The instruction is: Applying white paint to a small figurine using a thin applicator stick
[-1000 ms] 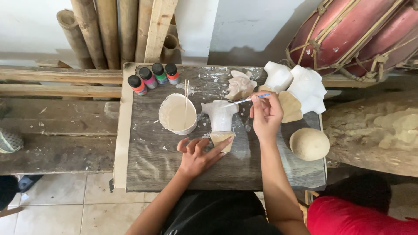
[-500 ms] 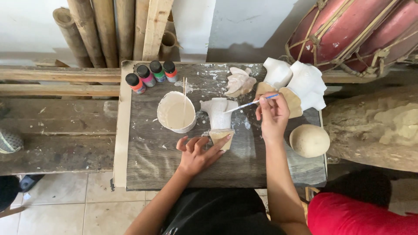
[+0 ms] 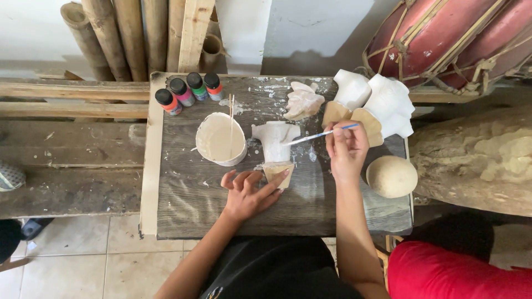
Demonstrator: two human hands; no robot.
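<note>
Brush [image 3: 320,134] over figurine [image 3: 275,145] — steadied

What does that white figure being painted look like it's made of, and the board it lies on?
The white figure looks like carved wood under a matte white coat, perhaps primer: its tan base, steadied by the left hand, shows bare, unpainted material. It might also be plaster; the look leaves that open. The board is weathered grey wood with visible grain and white paint smears. The right hand holds a thin brush.

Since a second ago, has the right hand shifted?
Yes. The right hand with the brush drew back from the white figurine toward the round ball.
</note>
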